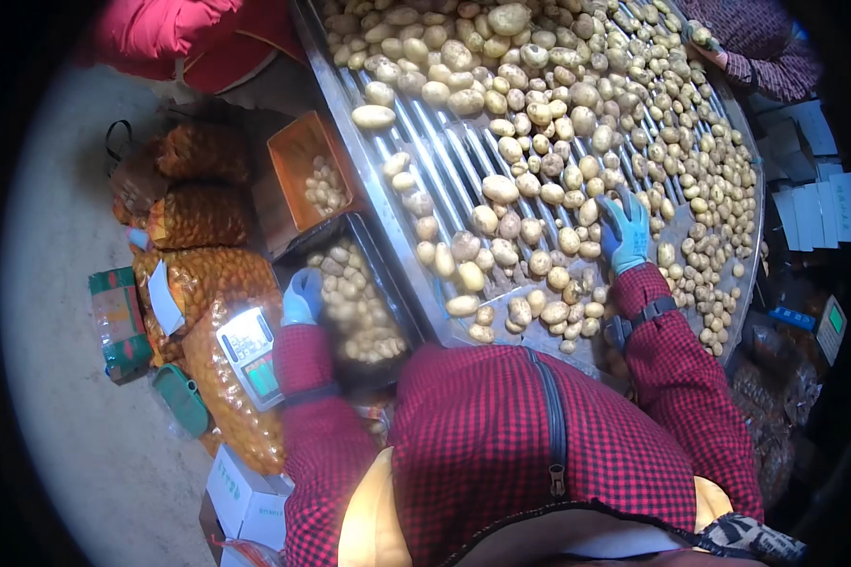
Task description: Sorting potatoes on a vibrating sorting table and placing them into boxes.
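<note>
My right hand, in a blue-grey work glove, rests fingers apart among loose potatoes on a metal sorting table with roller bars. It holds nothing that I can see. On the other side, my left hand, gloved alike, is over the left edge of a dark crate of potatoes. Its fingers are curled and partly hidden, so whether it grips something is unclear. Larger potatoes are heaped at the table's far end, while many small ones lie along its right side.
An orange crate with a few potatoes stands beside the table. Filled mesh sacks, a digital scale and a white carton are at left. Co-workers stand at upper left in red and upper right, one hand holding a potato.
</note>
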Demonstrator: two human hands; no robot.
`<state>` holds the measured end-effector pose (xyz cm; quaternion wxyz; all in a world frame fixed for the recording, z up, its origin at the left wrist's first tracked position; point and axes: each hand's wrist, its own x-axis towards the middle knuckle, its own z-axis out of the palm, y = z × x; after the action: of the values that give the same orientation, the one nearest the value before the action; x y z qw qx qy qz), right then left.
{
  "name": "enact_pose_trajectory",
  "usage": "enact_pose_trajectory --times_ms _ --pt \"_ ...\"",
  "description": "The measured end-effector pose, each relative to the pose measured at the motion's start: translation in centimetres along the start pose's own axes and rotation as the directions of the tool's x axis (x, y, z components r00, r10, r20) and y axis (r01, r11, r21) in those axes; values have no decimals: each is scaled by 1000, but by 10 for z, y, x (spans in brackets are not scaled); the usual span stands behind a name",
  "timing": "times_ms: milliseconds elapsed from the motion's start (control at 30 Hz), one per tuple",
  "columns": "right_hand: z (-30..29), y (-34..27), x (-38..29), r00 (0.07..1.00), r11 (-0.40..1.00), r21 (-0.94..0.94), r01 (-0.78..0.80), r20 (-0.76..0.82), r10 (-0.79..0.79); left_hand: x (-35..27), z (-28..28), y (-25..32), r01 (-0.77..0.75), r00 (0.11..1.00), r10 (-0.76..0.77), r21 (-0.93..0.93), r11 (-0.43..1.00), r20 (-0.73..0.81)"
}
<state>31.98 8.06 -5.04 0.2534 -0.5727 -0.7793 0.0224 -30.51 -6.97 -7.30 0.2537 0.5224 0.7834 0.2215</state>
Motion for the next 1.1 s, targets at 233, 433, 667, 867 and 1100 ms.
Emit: enact_pose_trajectory --times_ms 233,433,667,867,1100 --pt "2 15 -11 1000 977 -213 -28 -18 25 75 32 228 -386 870 356 -22 922 -341" --pt "1 -6 -1 1000 984 -179 10 5 -9 165 75 299 -494 860 510 253 832 3" --pt "-8 -7 -2 998 998 -27 -62 1 62 188 133 342 -332 943 249 602 727 219" --pt "-23 -10 4 994 993 -77 -94 51 98 144 145 355 -470 870 492 -238 850 39" --pt "-8 -14 -4 966 967 -38 -253 44 255 157 151 471 682 731 42 -730 -39 681"
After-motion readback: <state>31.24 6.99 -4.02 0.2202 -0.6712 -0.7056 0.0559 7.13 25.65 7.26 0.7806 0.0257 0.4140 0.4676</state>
